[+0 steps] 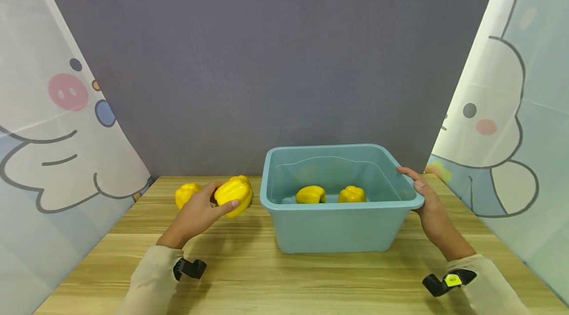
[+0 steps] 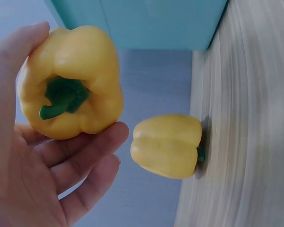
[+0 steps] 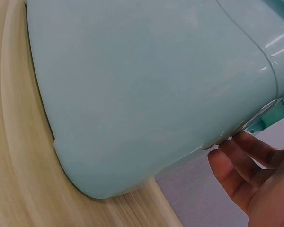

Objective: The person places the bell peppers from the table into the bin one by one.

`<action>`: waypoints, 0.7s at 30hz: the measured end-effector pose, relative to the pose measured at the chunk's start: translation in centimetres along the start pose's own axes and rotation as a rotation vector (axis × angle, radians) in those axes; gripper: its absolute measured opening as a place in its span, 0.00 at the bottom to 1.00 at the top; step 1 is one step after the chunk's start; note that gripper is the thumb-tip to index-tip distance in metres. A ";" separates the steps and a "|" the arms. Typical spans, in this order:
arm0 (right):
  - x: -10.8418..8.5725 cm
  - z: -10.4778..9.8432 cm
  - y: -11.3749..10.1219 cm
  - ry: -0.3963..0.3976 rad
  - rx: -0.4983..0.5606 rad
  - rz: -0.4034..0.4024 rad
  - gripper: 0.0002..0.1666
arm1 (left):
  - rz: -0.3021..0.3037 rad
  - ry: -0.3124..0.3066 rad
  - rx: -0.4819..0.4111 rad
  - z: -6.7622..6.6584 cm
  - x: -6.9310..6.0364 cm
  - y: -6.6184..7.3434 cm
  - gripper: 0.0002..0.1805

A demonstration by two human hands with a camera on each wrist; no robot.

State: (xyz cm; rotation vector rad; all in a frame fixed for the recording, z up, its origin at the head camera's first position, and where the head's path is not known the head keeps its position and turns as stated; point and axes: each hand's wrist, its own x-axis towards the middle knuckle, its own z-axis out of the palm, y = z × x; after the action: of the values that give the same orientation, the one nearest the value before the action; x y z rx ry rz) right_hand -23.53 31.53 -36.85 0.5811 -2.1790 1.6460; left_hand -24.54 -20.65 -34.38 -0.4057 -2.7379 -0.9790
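Observation:
My left hand (image 1: 200, 214) holds a yellow bell pepper (image 1: 232, 195) above the tabletop, left of the bin. The left wrist view shows the thumb on one side of this pepper (image 2: 102, 61) and the fingers on the other, its green stem facing the camera. Another yellow pepper (image 1: 186, 194) sits just beyond the left hand. Inside the light-blue plastic bin (image 1: 333, 228) lie two more yellow peppers, one on its side (image 1: 311, 195) and one nearer the right (image 1: 352, 194). My right hand (image 1: 428, 206) grips the bin's right rim, thumb on top and fingers (image 3: 236, 163) beneath its outer edge.
The wood-grain table (image 1: 249, 280) carries the bin. A grey panel (image 1: 275, 58) rises behind its far edge. Cartoon-printed curtains (image 1: 58, 157) hang at both sides. Each wrist wears a small black camera (image 1: 189, 268).

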 end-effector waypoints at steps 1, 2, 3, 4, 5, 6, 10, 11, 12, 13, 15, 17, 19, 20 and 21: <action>0.0 0.0 0.0 -0.001 0.001 0.001 0.31 | 0.000 0.002 -0.003 0.0 0.0 0.1 0.43; 0.0 0.1 -0.1 -0.003 0.002 0.002 0.31 | 0.000 0.003 -0.006 0.0 0.0 0.1 0.43; 0.1 0.1 -0.1 -0.005 0.001 0.001 0.32 | 0.000 0.004 -0.005 0.0 0.0 0.2 0.43; 0.1 0.1 -0.1 -0.006 0.000 -0.001 0.32 | 0.000 0.005 -0.006 0.0 0.0 0.3 0.43; 0.1 0.1 -0.1 -0.005 0.004 -0.002 0.32 | 0.000 0.005 -0.006 0.1 0.0 0.4 0.43; 0.1 0.1 -0.1 -0.003 0.010 -0.003 0.31 | 0.002 0.004 -0.008 0.1 0.0 0.4 0.44; 0.0 0.1 0.0 0.004 0.026 -0.011 0.31 | 0.001 0.005 -0.019 0.3 0.1 0.7 0.44; 0.0 0.1 0.0 0.005 0.029 -0.012 0.31 | 0.000 0.004 -0.022 0.3 0.1 0.7 0.43; -0.1 0.1 0.1 0.004 0.030 -0.013 0.31 | 0.001 0.003 -0.024 0.4 0.1 0.8 0.43; -0.1 0.0 0.1 0.002 0.027 -0.015 0.31 | 0.000 0.004 -0.026 0.4 0.2 0.8 0.43; -0.2 0.0 0.1 0.000 0.023 -0.016 0.31 | 0.003 0.009 -0.028 0.5 0.2 0.9 0.44; -0.2 0.0 0.1 0.004 0.028 -0.016 0.31 | 0.011 0.014 -0.030 0.6 0.3 1.1 0.44; -0.1 0.0 0.1 0.008 0.028 -0.016 0.31 | 0.020 0.028 -0.033 0.6 0.3 1.2 0.44; -0.1 0.1 0.1 0.011 0.032 -0.016 0.31 | 0.024 0.035 -0.038 0.6 0.3 1.3 0.44; -0.1 0.1 0.1 0.012 0.038 -0.015 0.31 | 0.029 0.041 -0.043 0.6 0.3 1.4 0.44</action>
State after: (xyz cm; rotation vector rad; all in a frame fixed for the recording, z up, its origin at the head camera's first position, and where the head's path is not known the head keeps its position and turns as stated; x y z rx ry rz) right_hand -23.53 31.49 -36.97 0.5953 -2.1343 1.6819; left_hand -24.40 -19.19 -33.94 -0.4271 -2.6710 -1.0282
